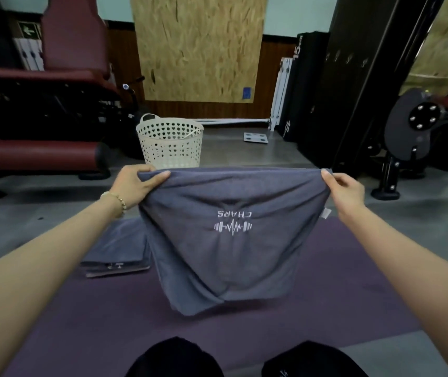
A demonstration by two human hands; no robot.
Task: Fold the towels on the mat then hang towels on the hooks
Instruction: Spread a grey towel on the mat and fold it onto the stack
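While the maroon gym bench [40, 85] hogs the far left, down on the purple mat [353, 281] there's a folded stack of grey towels [119, 248] lying flat near the mat's left edge. Just right of that, the left hand [133, 186], beaded bracelet [117, 198] on the wrist, has its fingers and thumb curled round the top left corner of a grey towel [231, 254]. That towel is up in the air, stretched between both hands and hanging over the middle of the mat with its bottom edge bunched up. A white dumbbell-and-pulse logo [233, 223] with lettering sits upside down in the middle of it. Behind it on the grey floor stands a cream plastic basket [170, 144] full of holes, and behind that a chipboard panel [198, 44] is up against the wall. Further right a white scale [255, 137] lies on the floor. The right hand [345, 191] pinches the towel's top right corner, thumb on the near side. Past it, a dark panel carries a row of hooks [349, 59], and a black weight machine [413, 126] stands at the far right.
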